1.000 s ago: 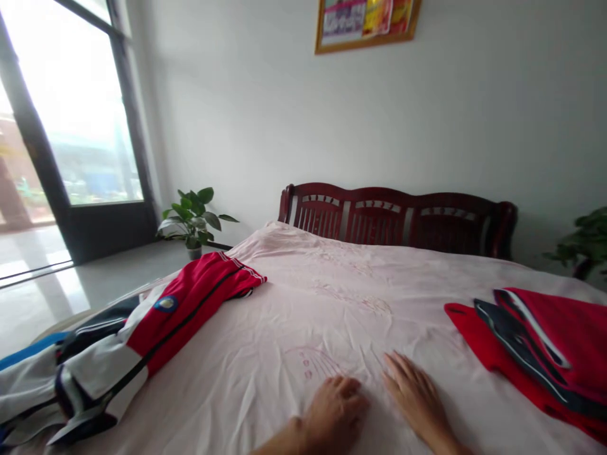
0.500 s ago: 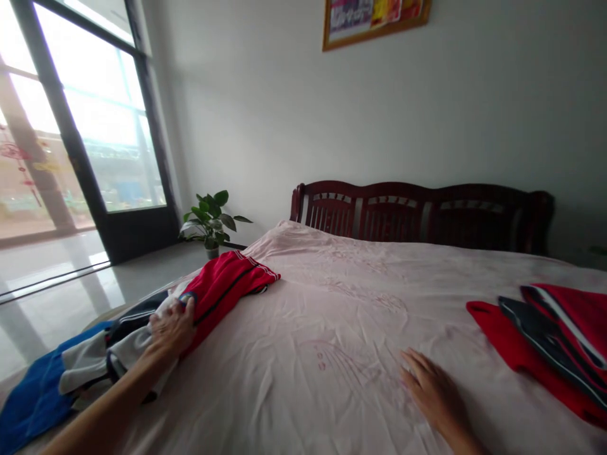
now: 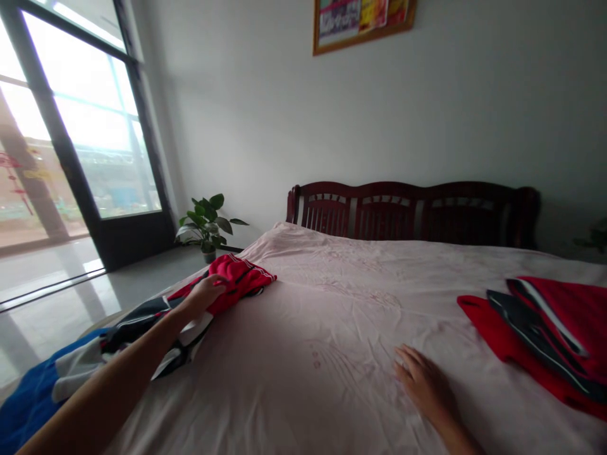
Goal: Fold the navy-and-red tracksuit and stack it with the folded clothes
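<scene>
My left hand [image 3: 207,297] is closed on a red garment [image 3: 243,281] with a dark stripe and white trim, which lies at the bed's left side. The hand's fingertips are partly hidden by the cloth. Below the wrist, part of a white and dark garment [image 3: 184,354] shows. My forearm covers some of the pile, where a blue garment [image 3: 35,392] and a grey-white piece [image 3: 76,373] lie nearer to me. Resting palm down on the bedsheet, my right hand [image 3: 424,382] is open and holds nothing.
A pale pink sheet [image 3: 303,322] with wrinkles covers the bed. Folded red and dark clothes [image 3: 554,335] lie stacked at the right. Beyond the bed stands a dark wooden bench back [image 3: 386,212]. A potted plant [image 3: 208,224] and a glass door [image 3: 104,139] are at the left.
My left hand has moved from the white cloth up and away onto the red garment, closing on it. The white and dark cloth now shows below my wrist. My right hand stays on the sheet.
</scene>
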`<state>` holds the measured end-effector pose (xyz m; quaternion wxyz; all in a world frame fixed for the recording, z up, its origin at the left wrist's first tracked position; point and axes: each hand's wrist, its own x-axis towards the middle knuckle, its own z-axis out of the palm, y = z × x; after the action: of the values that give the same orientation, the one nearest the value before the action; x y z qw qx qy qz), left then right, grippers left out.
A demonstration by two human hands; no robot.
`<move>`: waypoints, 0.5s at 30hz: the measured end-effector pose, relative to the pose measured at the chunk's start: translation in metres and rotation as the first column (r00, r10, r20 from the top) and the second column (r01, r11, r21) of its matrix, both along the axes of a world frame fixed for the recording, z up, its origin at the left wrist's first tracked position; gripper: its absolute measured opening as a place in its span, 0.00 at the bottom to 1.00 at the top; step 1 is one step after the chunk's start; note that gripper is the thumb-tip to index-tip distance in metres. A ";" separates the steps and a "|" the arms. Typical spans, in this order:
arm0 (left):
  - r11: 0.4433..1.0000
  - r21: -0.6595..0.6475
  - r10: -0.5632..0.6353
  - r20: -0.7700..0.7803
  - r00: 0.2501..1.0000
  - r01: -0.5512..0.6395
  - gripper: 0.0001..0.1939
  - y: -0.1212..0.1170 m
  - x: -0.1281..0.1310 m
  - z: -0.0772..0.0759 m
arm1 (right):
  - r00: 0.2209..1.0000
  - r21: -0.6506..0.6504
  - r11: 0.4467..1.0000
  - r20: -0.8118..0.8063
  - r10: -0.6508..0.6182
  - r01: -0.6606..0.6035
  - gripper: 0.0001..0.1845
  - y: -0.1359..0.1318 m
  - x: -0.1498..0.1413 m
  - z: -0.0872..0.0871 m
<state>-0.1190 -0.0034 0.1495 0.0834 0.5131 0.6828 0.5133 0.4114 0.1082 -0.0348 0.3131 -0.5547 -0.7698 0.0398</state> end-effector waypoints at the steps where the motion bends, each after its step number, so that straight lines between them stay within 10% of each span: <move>1: 0.999 0.010 -0.037 0.118 0.992 0.036 0.12 0.009 0.019 0.006 | 0.997 -0.046 0.999 -0.078 -0.011 0.008 0.28 0.000 0.001 0.002; 4: 0.985 0.095 -0.173 0.392 0.903 0.147 0.22 0.016 0.095 0.007 | 0.905 -0.167 0.984 -0.405 -0.128 0.065 0.29 -0.003 0.011 0.007; 7: 0.915 0.137 -0.388 0.545 0.743 0.378 0.30 -0.004 0.176 -0.015 | 0.640 -0.262 0.955 -0.712 -0.289 0.139 0.31 -0.005 0.025 0.009; 9: 0.625 0.176 -0.619 0.705 0.345 0.761 0.32 -0.020 0.213 -0.034 | 0.456 -0.315 0.940 -0.822 -0.340 0.132 0.30 -0.005 0.030 0.009; 11: 0.400 0.114 -0.650 0.735 0.194 0.909 0.32 -0.030 0.230 -0.049 | 0.345 -0.329 0.937 -0.872 -0.348 0.113 0.27 -0.003 0.032 0.010; 13: 0.399 -0.071 -0.680 0.646 0.347 0.914 0.27 -0.033 0.228 -0.060 | 0.317 -0.316 0.945 -0.890 -0.327 0.087 0.25 -0.002 0.031 0.010; 15: 0.566 -0.260 -0.694 0.364 0.622 0.783 0.26 -0.033 0.212 -0.068 | 0.327 -0.311 0.948 -0.892 -0.314 0.063 0.25 -0.002 0.028 0.011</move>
<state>0.0931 -0.0369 0.0813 0.4679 0.6638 0.4776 0.3352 0.4396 0.1058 -0.0235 0.6336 -0.5493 -0.3742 0.3960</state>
